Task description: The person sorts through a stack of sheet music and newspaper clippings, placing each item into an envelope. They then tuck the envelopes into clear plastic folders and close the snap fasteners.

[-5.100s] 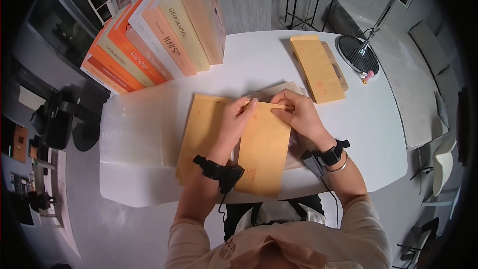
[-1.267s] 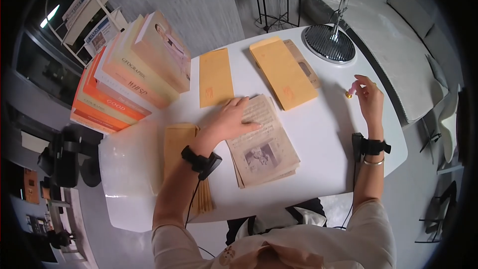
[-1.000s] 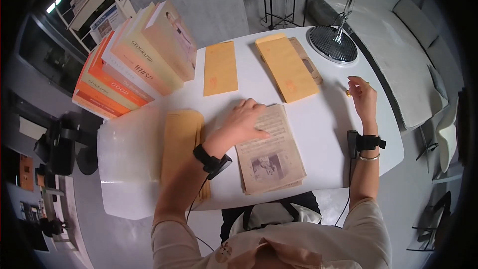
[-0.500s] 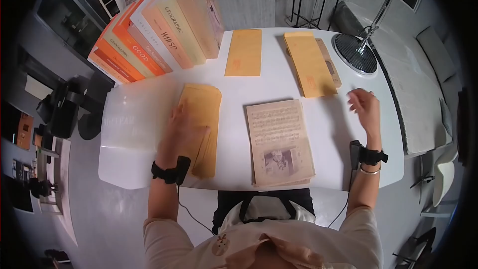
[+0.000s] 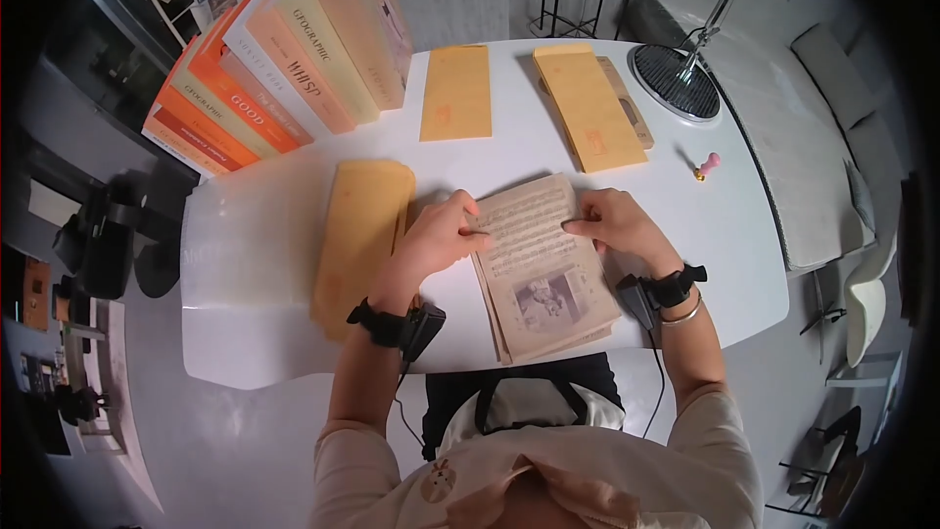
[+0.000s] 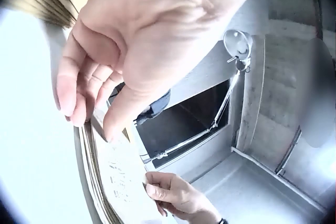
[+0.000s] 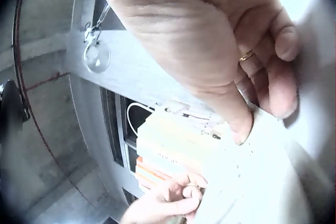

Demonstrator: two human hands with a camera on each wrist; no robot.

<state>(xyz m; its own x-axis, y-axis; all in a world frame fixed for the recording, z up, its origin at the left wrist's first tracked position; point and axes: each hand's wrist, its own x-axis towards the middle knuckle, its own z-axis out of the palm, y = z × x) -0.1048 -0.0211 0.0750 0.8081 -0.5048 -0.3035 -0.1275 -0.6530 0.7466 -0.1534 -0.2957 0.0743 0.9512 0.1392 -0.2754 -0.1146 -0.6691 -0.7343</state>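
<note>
A stack of aged printed sheets (image 5: 546,274), with music notation and a picture, lies near the table's front edge. My left hand (image 5: 443,238) grips its upper left edge, thumb on top; in the left wrist view the fingers of that hand (image 6: 136,45) curl at the layered edge. My right hand (image 5: 619,225) pinches the upper right edge; in the right wrist view the thumb of this hand (image 7: 210,50) presses on the top sheet. Left of the stack lies a pile of yellow envelopes (image 5: 367,235). One envelope (image 5: 457,93) lies flat at the back.
More envelopes (image 5: 592,113) lie at the back right over a brown item, beside the lamp base (image 5: 676,81). A pink-handled stamp (image 5: 710,166) stands at the right. Upright books (image 5: 294,59) fill the back left, and a translucent sheet (image 5: 250,245) covers the left side.
The envelope held earlier now lies at the back. My left hand has moved from the envelope pile to the sheets, and my right hand has come left from beside the stamp.
</note>
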